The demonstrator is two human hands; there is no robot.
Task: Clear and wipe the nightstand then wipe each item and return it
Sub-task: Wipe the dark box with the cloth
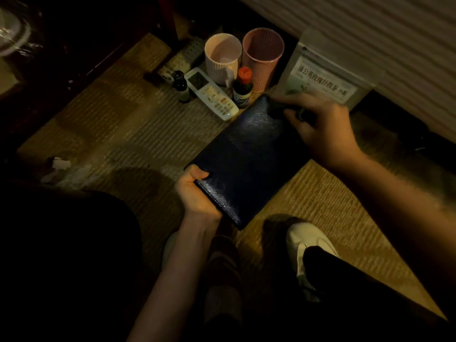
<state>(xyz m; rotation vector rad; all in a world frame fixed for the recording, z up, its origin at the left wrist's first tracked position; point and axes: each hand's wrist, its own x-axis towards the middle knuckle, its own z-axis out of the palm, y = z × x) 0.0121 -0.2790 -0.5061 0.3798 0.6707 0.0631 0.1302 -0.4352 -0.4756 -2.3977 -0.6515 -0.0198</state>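
two hands work one dark book (243,166): left hand (197,193) grips its near corner, right hand (320,127) presses a dark cloth (283,107) on its far end, above the carpet (123,124). beyond stand a remote (211,93), two small bottles (243,87), a mug (222,58), a pink cup (262,58) and a pouch (325,75), close together.

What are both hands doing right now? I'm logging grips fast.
Left hand: grips the near corner of the dark book.
Right hand: fingers curled on a dark cloth at the book's far end.
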